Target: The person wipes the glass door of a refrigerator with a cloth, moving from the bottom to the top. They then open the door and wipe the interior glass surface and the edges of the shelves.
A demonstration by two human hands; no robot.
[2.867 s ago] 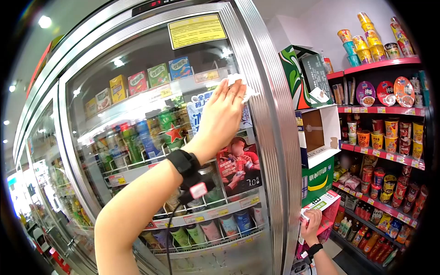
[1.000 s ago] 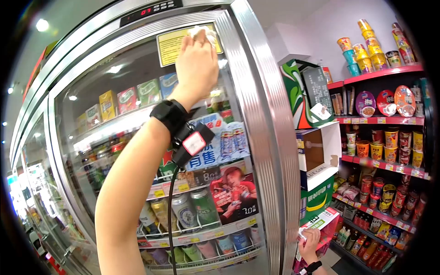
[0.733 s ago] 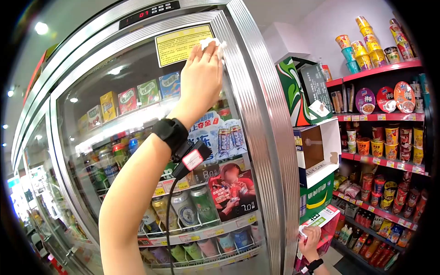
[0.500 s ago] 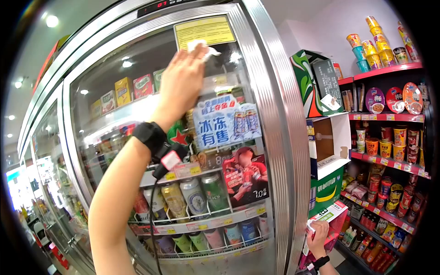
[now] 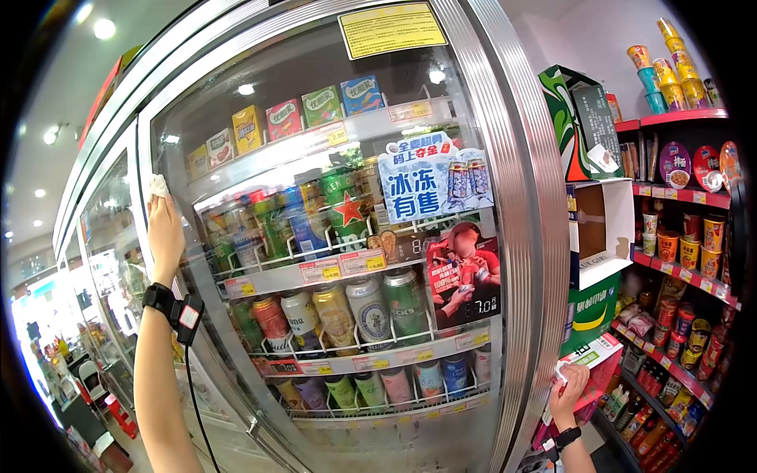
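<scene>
My left hand (image 5: 164, 236) presses a crumpled white tissue (image 5: 159, 186) against the left metal frame of a glass-door drinks fridge (image 5: 143, 126). Its fingers point upward over the tissue. Low on the right, my right hand (image 5: 569, 390) is closed around a small white tissue-like piece (image 5: 561, 369), beside the fridge's right edge and in front of a pink box (image 5: 603, 359). Behind the glass stand rows of cans (image 5: 367, 311) and small drink cartons (image 5: 322, 105). A yellow notice (image 5: 393, 30), a blue-white sign (image 5: 436, 180) and a red poster (image 5: 464, 276) are on the door.
Stacked cardboard boxes (image 5: 595, 307) stand right of the fridge. Beyond them, shelves (image 5: 682, 195) hold cup noodles and packets. Another glass door (image 5: 102, 268) continues on the left. A black cable (image 5: 197, 406) hangs from my left wrist device (image 5: 188, 317).
My left hand has moved with the tissue from the upper glass near the yellow notice, left and down to the door frame. The view has shifted left. My right hand stays by the boxes.
</scene>
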